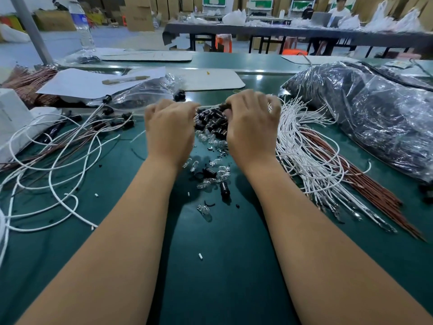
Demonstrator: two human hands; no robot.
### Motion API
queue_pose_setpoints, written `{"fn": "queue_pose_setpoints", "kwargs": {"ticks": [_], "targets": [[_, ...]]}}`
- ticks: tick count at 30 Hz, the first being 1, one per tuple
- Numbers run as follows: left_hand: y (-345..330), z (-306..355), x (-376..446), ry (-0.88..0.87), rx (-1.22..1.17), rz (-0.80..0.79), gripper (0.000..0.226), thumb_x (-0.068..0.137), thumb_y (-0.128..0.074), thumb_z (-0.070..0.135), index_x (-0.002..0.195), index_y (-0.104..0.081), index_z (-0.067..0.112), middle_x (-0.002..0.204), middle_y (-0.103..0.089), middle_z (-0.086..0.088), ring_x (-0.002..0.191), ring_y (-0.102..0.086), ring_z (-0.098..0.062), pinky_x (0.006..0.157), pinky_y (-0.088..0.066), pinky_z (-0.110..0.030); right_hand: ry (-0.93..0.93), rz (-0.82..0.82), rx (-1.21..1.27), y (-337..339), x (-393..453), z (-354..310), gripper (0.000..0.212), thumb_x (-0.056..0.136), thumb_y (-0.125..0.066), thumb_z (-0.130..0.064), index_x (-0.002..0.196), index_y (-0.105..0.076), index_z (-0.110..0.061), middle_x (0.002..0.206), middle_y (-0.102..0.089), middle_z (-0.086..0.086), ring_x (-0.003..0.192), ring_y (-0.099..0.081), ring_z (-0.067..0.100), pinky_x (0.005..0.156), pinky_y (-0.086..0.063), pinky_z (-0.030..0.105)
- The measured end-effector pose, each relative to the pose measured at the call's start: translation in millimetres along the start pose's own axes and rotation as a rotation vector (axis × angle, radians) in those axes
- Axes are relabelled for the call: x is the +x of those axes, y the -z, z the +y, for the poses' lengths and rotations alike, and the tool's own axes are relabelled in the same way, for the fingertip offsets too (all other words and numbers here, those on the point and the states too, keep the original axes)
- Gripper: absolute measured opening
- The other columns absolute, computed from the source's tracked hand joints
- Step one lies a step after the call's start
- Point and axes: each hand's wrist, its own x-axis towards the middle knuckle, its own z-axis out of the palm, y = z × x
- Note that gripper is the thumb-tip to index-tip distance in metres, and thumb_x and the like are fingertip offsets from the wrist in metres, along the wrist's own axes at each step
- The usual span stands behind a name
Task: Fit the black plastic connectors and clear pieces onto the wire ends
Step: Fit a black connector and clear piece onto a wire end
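Two bare forearms reach forward over a green table (210, 289). Nearest, a few clear pieces (204, 210) and stray black bits lie scattered between the arms. Farther on, the left hand (169, 130) and right hand (251, 127) are seen from the back, fingers curled downward. A white wire (209, 106) runs between them above a heap of black plastic connectors (210, 123); the right fingertips pinch a dark connector (225, 106) at the wire's end (the left hand's grip on the wire is hidden behind its knuckles). Loose white wires (54, 165) sprawl left; a bundle of white and brown wires (316, 160) lies right. Beyond stand a plastic bag (375, 109) and a water bottle (82, 24).
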Motion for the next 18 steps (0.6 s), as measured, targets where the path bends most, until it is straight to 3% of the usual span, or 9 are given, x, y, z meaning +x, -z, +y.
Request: {"fn": "queue_pose_setpoints", "kwargs": {"ticks": [3, 6, 8, 10, 13, 15, 18], "targets": [[7, -28, 1, 0.342, 0.115, -0.047, 0.029, 0.095, -0.043, 0.006, 0.103, -0.07, 0.014, 0.077, -0.058, -0.005, 0.089, -0.049, -0.026, 0.08, -0.025, -0.036, -0.224, 0.085, -0.007, 5, 4, 14, 0.019, 0.092, -0.051, -0.007, 0.108, -0.06, -0.011, 0.108, -0.059, 0.004, 0.105, -0.052, 0.022, 0.098, -0.026, 0.035], [8, -34, -2, 0.537, 0.215, -0.234, 0.03, 0.085, -0.045, 0.003, 0.105, -0.066, 0.013, 0.091, -0.059, -0.009, 0.112, -0.045, -0.032, 0.092, -0.027, -0.043, -0.35, -0.001, 0.174, 6, 2, 24, 0.013, 0.098, -0.046, -0.008, 0.106, -0.057, -0.007, 0.095, -0.061, 0.004, 0.087, -0.055, 0.022, 0.079, -0.041, 0.031], [3, -24, -2, 0.4, 0.24, -0.276, 0.049, 0.083, -0.051, 0.007, 0.131, -0.05, 0.018, 0.129, -0.054, -0.007, 0.129, -0.033, -0.028, 0.102, -0.022, -0.045, -0.323, -0.076, 0.272, 5, 1, 21, 0.014, 0.1, -0.046, -0.009, 0.107, -0.057, -0.006, 0.092, -0.06, 0.003, 0.081, -0.056, 0.02, 0.068, -0.042, 0.029], [-2, -8, 0, 0.142, 0.105, -0.247, 0.067, 0.085, -0.055, 0.013, 0.147, -0.032, 0.022, 0.147, -0.04, 0.0, 0.138, -0.025, -0.023, 0.11, -0.018, -0.044, -0.221, -0.124, 0.355, 4, -1, 12, 0.014, 0.099, -0.047, -0.011, 0.108, -0.058, -0.007, 0.093, -0.061, 0.003, 0.081, -0.058, 0.019, 0.067, -0.045, 0.029], [-7, 12, -3, -0.107, -0.202, -0.192, 0.048, 0.088, -0.057, 0.01, 0.136, -0.052, 0.016, 0.132, -0.059, -0.005, 0.124, -0.048, -0.028, 0.105, -0.033, -0.037, -0.094, -0.173, 0.471, 3, -3, -2, 0.017, 0.097, -0.048, -0.011, 0.11, -0.059, -0.008, 0.102, -0.064, 0.007, 0.088, -0.058, 0.022, 0.07, -0.045, 0.033], [-6, 15, -4, -0.067, -0.355, -0.159, 0.035, 0.089, -0.057, 0.008, 0.123, -0.064, 0.015, 0.115, -0.069, -0.004, 0.106, -0.06, -0.026, 0.093, -0.044, -0.033, -0.089, -0.21, 0.528, 3, -3, -6, 0.019, 0.096, -0.048, -0.011, 0.111, -0.06, -0.008, 0.107, -0.063, 0.008, 0.093, -0.057, 0.026, 0.076, -0.047, 0.038], [-2, 15, -5, -0.004, -0.432, -0.195, 0.028, 0.09, -0.061, 0.007, 0.114, -0.071, 0.015, 0.106, -0.073, 0.0, 0.096, -0.066, -0.017, 0.087, -0.05, -0.029, -0.114, -0.252, 0.572, 0, -3, -7, 0.017, 0.094, -0.05, -0.009, 0.107, -0.06, -0.005, 0.106, -0.063, 0.01, 0.095, -0.056, 0.027, 0.08, -0.045, 0.043]]}}
